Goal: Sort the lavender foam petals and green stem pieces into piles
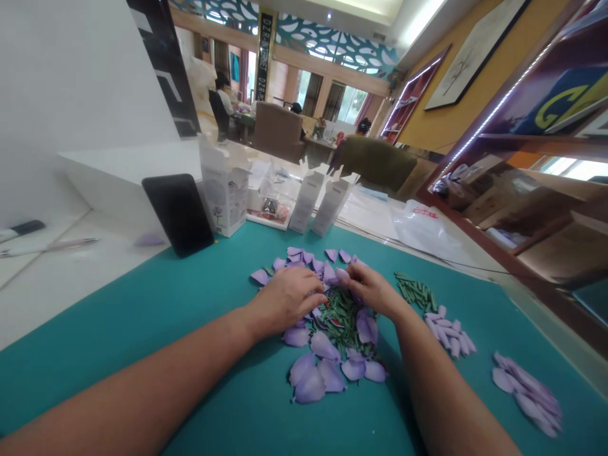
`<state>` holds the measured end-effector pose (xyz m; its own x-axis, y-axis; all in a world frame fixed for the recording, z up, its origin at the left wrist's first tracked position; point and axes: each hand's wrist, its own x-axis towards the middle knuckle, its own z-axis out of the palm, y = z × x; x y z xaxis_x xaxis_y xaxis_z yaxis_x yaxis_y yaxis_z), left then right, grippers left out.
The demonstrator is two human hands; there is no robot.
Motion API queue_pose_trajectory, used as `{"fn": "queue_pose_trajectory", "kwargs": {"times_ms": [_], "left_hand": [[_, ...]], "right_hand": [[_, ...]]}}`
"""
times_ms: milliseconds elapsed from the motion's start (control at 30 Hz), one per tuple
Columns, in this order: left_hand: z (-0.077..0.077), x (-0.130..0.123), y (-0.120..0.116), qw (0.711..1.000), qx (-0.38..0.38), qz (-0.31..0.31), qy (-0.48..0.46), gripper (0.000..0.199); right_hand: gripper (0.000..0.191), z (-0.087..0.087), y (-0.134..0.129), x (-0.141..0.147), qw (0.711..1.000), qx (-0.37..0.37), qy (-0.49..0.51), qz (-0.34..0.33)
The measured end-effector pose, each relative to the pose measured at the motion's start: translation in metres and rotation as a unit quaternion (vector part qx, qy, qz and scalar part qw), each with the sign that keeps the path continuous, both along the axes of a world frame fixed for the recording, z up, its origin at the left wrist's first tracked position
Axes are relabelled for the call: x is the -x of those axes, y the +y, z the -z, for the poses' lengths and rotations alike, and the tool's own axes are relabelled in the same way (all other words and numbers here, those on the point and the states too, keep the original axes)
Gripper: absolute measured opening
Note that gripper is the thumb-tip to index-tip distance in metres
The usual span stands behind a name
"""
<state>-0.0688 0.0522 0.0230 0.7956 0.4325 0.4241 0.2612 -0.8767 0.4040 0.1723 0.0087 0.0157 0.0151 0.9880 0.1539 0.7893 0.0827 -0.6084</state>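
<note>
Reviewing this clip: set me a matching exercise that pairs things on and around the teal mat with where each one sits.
Column 1
1. left hand
2. green strips
3. black phone
4. white printed cartons

Column 2
A. standing beyond the teal mat
B. leaning at the mat's far edge
C. on the central purple petal heap
D. lying on the mat, right of that heap

Pairs: 1-C, 2-D, 3-B, 4-A

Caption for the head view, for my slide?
Left hand and right hand among lilac petals and green strips on a teal mat.
</note>
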Motion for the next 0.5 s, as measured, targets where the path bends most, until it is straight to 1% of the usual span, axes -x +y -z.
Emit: {"fn": "queue_pose_trajectory", "kwargs": {"times_ms": [100,167,267,333,433,500], "left_hand": [[0.0,0.0,0.002,1.0,0.006,0.004,-0.014,0.023],[0.0,0.0,0.003,1.0,0.012,0.006,-0.021,0.023],[0.001,0.0,0.004,0.999,0.014,0.014,-0.028,0.024],[0.002,0.0,0.005,0.999,0.011,0.023,-0.031,0.026],[0.004,-0.001,0.007,0.999,0.003,0.027,-0.039,0.031],[0.004,-0.002,0.008,0.999,-0.001,0.031,-0.045,0.035]], "right_hand": [[0.036,-0.004,-0.006,-0.002,0.999,-0.032,0.001,0.016],[0.038,-0.007,-0.012,-0.005,0.997,-0.063,0.024,0.04],[0.042,-0.009,-0.023,-0.015,0.986,-0.105,0.084,0.095],[0.045,-0.009,-0.033,-0.025,0.977,-0.129,0.102,0.137],[0.051,-0.009,-0.055,-0.046,0.96,-0.162,0.06,0.222],[0.055,-0.008,-0.075,-0.064,0.941,-0.178,0.019,0.288]]}}
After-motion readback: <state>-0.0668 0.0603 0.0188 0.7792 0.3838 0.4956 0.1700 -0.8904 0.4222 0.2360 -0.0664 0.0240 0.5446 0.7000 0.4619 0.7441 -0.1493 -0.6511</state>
